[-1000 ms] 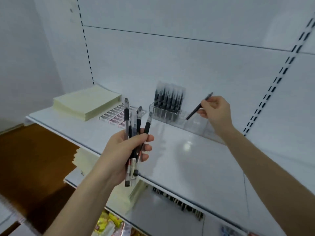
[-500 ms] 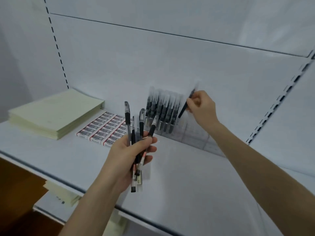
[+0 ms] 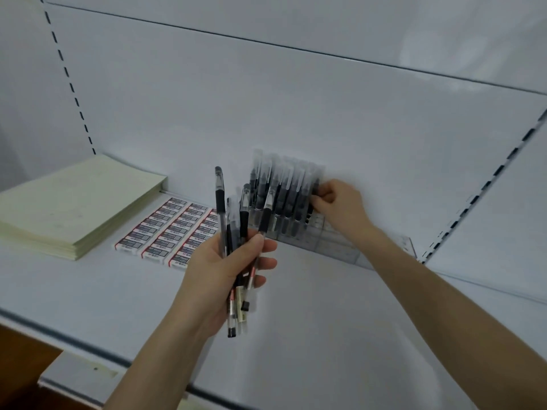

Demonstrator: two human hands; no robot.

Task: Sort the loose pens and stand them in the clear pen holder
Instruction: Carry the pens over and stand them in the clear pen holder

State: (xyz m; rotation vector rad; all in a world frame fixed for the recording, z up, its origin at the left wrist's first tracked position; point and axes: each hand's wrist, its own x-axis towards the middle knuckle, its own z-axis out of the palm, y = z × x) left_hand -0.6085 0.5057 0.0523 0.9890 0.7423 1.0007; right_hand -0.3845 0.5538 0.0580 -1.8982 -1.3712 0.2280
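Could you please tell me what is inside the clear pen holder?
A row of black pens stands in the left part of the clear pen holder. The right hand pinches the rightmost pen, covering its lower end. The left hand's loose pens hide the row's left bases.

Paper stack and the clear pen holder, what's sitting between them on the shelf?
Rows of small labelled boxes lie between paper stack and pen holder, shown in the head view.

Stationery shop, slotted white shelving point(image 3: 325, 306), rows of boxed erasers point(image 3: 165, 232), paper stack point(image 3: 74, 202)
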